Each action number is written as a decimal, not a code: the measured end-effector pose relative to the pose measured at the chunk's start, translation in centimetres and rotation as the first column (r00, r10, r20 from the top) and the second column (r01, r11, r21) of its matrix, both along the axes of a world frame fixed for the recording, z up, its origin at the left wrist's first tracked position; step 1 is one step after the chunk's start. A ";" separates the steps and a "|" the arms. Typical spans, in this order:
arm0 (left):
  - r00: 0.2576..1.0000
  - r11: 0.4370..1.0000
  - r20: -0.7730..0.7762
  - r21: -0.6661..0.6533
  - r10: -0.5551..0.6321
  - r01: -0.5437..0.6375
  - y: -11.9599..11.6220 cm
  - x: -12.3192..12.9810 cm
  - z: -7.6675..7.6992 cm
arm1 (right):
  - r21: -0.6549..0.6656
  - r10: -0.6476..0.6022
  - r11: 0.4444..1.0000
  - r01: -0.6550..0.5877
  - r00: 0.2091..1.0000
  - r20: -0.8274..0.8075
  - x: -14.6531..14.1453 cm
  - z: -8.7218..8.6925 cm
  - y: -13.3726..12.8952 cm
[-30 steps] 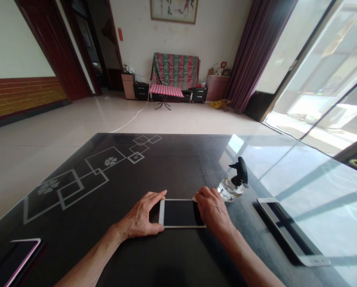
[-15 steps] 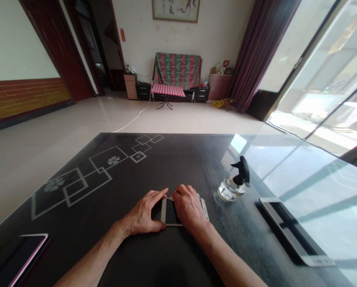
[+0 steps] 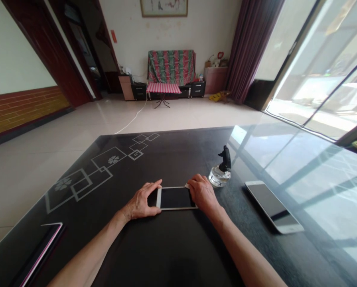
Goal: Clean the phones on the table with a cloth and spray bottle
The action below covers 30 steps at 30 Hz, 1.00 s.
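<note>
A smartphone [image 3: 175, 198] with a white frame and dark screen lies flat and sideways on the table. My left hand [image 3: 141, 201] grips its left end, thumb at the near corner and fingers at the far corner. Over the phone's right end, my right hand [image 3: 204, 193] is closed, fingers curled down onto the screen. A bit of white cloth [image 3: 187, 185] peeks out at its fingertips; the rest is hidden under the hand. Just beyond that hand stands a clear spray bottle [image 3: 219, 177] with a black trigger head.
A second white phone [image 3: 273, 207] lies to the right on the glossy black table [image 3: 154, 255]. Another phone [image 3: 40, 253] with a pinkish edge rests at the near left. Past the table's far edge are a small striped table [image 3: 163, 88] and low cabinets.
My right hand has slid rightward over the phone, uncovering more of the screen. The left hand keeps its hold on the left end. The camera view has shifted slightly.
</note>
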<state>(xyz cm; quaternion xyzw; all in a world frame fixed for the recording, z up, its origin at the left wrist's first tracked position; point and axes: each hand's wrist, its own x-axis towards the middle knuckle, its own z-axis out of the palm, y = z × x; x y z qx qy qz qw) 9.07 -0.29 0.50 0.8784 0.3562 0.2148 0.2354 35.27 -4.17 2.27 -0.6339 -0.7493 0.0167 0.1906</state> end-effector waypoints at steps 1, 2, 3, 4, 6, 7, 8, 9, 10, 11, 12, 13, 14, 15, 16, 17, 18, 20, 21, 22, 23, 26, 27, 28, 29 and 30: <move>1.000 1.000 -0.003 0.004 0.004 -0.004 0.0 0.0 0.0 | -0.006 0.005 1.000 -0.005 1.000 -0.006 0.0 0.0 0.1; 1.000 1.000 -0.005 0.014 0.008 -0.008 0.0 0.1 0.1 | -0.011 0.010 1.000 -0.010 1.000 -0.013 0.0 -0.1 0.1; 1.000 1.000 -0.010 0.023 0.008 -0.007 -0.1 0.1 0.2 | -0.014 0.015 1.000 -0.015 1.000 -0.019 0.1 -0.2 0.2; 1.000 0.999 -0.014 0.035 0.007 -0.006 -0.1 0.2 0.2 | -0.016 0.020 1.000 -0.021 0.999 -0.026 0.1 -0.2 0.3; 1.000 0.999 -0.025 0.052 -0.001 0.002 -0.2 0.2 0.3 | -0.014 0.032 0.999 -0.033 0.999 -0.041 0.3 -0.4 0.3; 1.000 0.998 -0.027 0.059 -0.004 0.006 -0.2 0.2 0.2 | -0.010 0.039 0.999 -0.040 0.998 -0.048 0.3 -0.4 0.3; 1.000 0.998 -0.026 0.065 -0.005 0.007 -0.2 0.2 0.2 | -0.004 0.046 0.999 -0.047 0.997 -0.055 0.4 -0.5 0.4; 1.000 0.998 -0.019 0.070 -0.007 0.008 -0.2 0.2 0.1 | 0.003 0.053 0.999 -0.053 0.997 -0.063 0.5 -0.5 0.4; 1.000 0.998 -0.012 0.070 -0.006 0.007 -0.2 0.1 -0.1 | 0.011 0.059 0.998 -0.059 0.996 -0.070 0.5 -0.6 0.4; 1.000 0.998 -0.008 0.069 -0.006 0.006 -0.2 0.1 -0.2 | 0.018 0.064 0.998 -0.063 0.995 -0.077 0.6 -0.6 0.5; 1.000 0.998 -0.009 0.069 -0.006 0.007 -0.1 0.0 -0.4 | 0.025 0.068 0.998 -0.066 0.994 -0.084 0.7 -0.6 0.5; 1.000 0.997 -0.008 0.073 -0.001 0.002 -0.1 -0.1 -0.5 | 0.030 0.070 0.997 -0.068 0.993 -0.090 0.8 -0.6 0.5; 1.000 0.997 -0.006 0.078 -0.005 0.005 -0.1 -0.1 -0.6 | 0.034 0.072 0.997 -0.069 0.993 -0.096 0.9 -0.6 0.4; 1.000 0.997 -0.012 0.073 -0.007 0.008 -0.1 -0.2 -0.6 | 0.035 0.072 0.997 -0.068 0.992 -0.101 1.1 -0.6 0.3; 1.000 0.998 -0.016 0.066 -0.011 0.012 -0.1 -0.2 -0.7 | 0.035 0.071 0.997 -0.067 0.992 -0.106 1.3 -0.6 0.2; 1.000 0.998 -0.021 0.060 -0.019 0.020 0.0 -0.3 -0.6 | 0.034 0.070 0.997 -0.066 0.992 -0.110 1.5 -0.5 0.1; 1.000 0.998 -0.020 0.058 -0.023 0.024 0.0 -0.3 -0.6 | 0.032 0.069 0.997 -0.066 0.991 -0.113 1.7 -0.5 0.0; 0.999 0.998 -0.020 0.055 -0.027 0.029 0.0 -0.3 -0.5 | 0.030 0.074 0.997 -0.071 0.991 -0.115 2.0 -0.3 -0.3; 0.999 0.998 -0.020 0.055 -0.028 0.029 0.0 -0.3 -0.5 | 0.029 0.081 0.997 -0.078 0.990 -0.113 2.2 -0.3 -0.4; 0.999 0.998 -0.019 0.057 -0.029 0.030 0.0 -0.3 -0.5 | 0.028 0.090 0.996 -0.087 0.990 -0.109 2.3 -0.2 -0.5; 0.999 0.998 -0.016 0.059 -0.031 0.032 0.1 -0.3 -0.6 | 0.028 0.100 0.995 -0.098 0.990 -0.103 2.3 -0.2 -0.5; 0.999 0.997 0.002 0.071 -0.035 0.034 0.1 -0.3 -0.7 | 0.031 0.138 0.990 -0.136 0.987 -0.081 2.4 0.0 -0.5; 0.999 0.997 0.007 0.072 -0.035 0.034 0.1 -0.3 -0.7 | 0.031 0.152 0.988 -0.150 0.986 -0.074 2.4 0.0 -0.6; 0.999 0.997 0.009 0.072 -0.034 0.033 0.1 -0.3 -0.7 | 0.031 0.165 0.986 -0.163 0.984 -0.069 2.4 0.1 -0.7; 0.999 0.997 0.010 0.071 -0.034 0.033 0.1 -0.3 -0.7 | 0.031 0.177 0.984 -0.175 0.982 -0.065 2.5 0.2 -1.0; 0.999 0.997 0.009 0.068 -0.034 0.033 0.1 -0.3 -0.7 | 0.029 0.187 0.982 -0.185 0.980 -0.062 2.5 0.2 -1.3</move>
